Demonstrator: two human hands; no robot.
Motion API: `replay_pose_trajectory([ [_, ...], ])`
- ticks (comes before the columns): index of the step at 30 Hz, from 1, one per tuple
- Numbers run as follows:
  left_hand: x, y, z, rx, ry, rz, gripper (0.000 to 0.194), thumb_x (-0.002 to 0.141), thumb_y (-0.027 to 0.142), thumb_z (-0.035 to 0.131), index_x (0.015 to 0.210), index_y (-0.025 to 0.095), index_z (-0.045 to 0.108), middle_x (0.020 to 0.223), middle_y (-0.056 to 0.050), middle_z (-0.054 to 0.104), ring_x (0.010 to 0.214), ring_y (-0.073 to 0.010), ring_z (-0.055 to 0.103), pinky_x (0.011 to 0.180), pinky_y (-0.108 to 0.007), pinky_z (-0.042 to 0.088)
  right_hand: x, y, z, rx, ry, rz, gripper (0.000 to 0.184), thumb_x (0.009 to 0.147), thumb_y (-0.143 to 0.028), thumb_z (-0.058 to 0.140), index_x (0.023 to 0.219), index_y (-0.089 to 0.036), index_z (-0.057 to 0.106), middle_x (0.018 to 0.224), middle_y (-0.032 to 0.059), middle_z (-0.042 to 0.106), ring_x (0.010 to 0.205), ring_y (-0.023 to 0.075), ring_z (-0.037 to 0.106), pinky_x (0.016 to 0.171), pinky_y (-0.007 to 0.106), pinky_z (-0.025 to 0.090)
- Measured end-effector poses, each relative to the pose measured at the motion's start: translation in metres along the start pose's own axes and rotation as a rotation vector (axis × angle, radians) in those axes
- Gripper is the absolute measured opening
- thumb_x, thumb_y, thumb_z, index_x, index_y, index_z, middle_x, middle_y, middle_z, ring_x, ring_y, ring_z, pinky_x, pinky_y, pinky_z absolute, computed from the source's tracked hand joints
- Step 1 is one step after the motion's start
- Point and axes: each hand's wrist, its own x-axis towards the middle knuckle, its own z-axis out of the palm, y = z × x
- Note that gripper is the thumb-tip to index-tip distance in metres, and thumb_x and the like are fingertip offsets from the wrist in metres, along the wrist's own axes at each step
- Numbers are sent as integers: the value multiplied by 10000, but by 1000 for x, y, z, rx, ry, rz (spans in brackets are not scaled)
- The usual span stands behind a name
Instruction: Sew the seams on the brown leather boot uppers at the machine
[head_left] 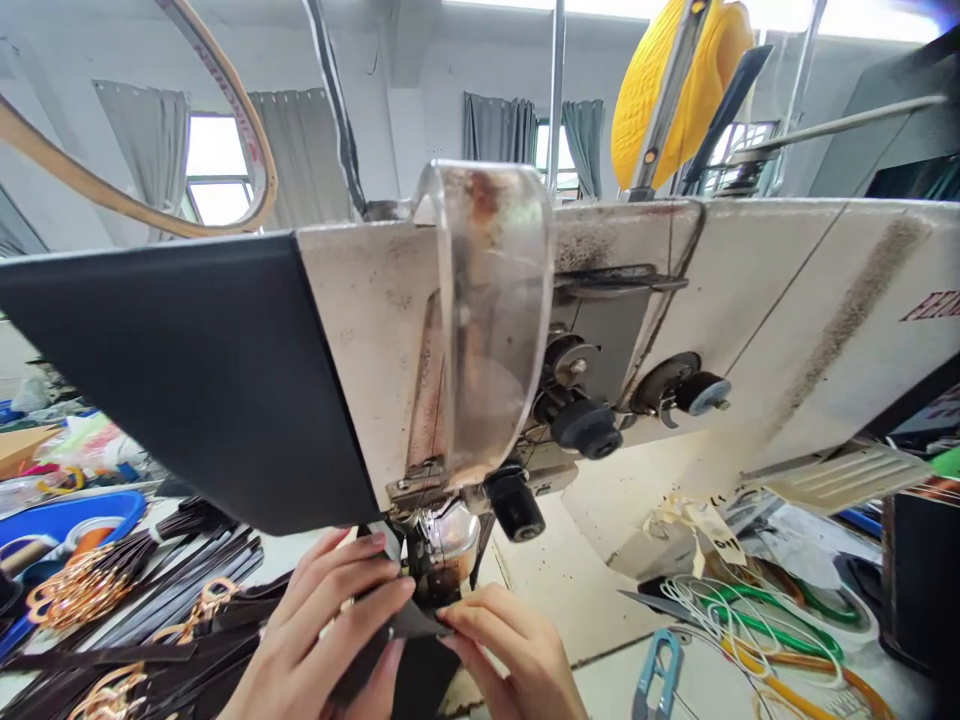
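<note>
A dark piece of material (420,680) with a grey edge lies under the needle area of a sewing machine (360,300). My left hand (322,625) holds its left side, with the fingers over the top and the thumb lower down. On the other side, my right hand (517,645) pinches the edge between thumb and fingers. Both hands are close to the presser foot (439,570), which is partly hidden by the machine head and my fingers. A clear plastic guard (495,330) hangs in front of the machine head.
Dark straps with gold-coloured metal clasps (75,590) lie at left beside a blue basin (124,510). To the right are blue thread snips (658,670), scissors with green handles (772,610) and tangled white cord. A roll of tape (262,150) hangs at upper left.
</note>
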Motion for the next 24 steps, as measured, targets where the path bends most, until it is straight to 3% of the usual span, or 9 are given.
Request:
replay_pose_trajectory([
  [2,6,0,-9,-54,-74,-6,144,942,112,577,1044,207,612,926,1,704,941,-124,661,1108,-287,408,-3,-8,-4,-40,23,6,160,1006,-163,528,1079,-197,666,766,37,665,636,144,610,571,239,468],
  [5,19,-6,-19,-113,-165,-80,119,965,271,616,1081,245,608,874,53,707,820,-92,653,895,-196,479,-6,-19,-7,-67,53,65,122,983,-137,548,1017,-206,643,725,14,647,610,141,619,567,232,477],
  [8,35,-6,-19,-169,-190,-118,99,997,346,562,976,297,646,871,95,729,817,-87,672,745,-206,467,-5,-23,-11,-47,12,113,79,936,-140,594,926,-213,623,735,3,675,639,143,670,604,208,524],
  [10,44,0,-14,-223,-191,-114,165,995,328,567,855,292,647,810,111,714,752,-83,665,714,-224,449,3,-27,-16,-5,-22,109,83,903,-174,651,974,-217,653,776,7,702,675,153,689,632,208,546],
  [13,54,14,-6,-232,-166,-91,161,987,317,577,846,279,646,749,104,695,689,-94,654,650,-252,435,25,-38,-30,175,-42,171,217,922,-228,672,1138,-229,688,911,28,732,790,162,704,716,221,573],
  [15,56,21,-2,-211,-152,-78,192,1002,316,544,838,271,633,728,95,686,688,-111,653,615,-271,417,42,-48,-40,259,-17,245,162,959,-222,631,1095,-226,719,922,26,718,801,138,686,724,205,560],
  [18,55,25,3,-176,-131,-66,235,1024,337,497,839,271,627,712,93,679,674,-117,654,619,-281,417,62,-59,-50,249,-2,287,130,958,-205,626,884,-197,733,815,4,671,721,109,627,662,181,506],
  [20,53,24,7,-123,-84,-55,217,1029,372,488,907,272,638,766,98,713,686,-97,678,664,-266,445,68,-61,-52,293,-33,341,143,957,-224,635,854,-198,730,792,-7,669,716,108,610,660,177,496],
  [24,46,22,15,-125,-42,-21,119,1024,274,507,941,250,588,787,110,716,699,-53,678,931,-197,429,65,-56,-48,477,-21,546,166,944,-329,667,857,-202,728,782,-17,660,731,115,586,674,179,501],
])
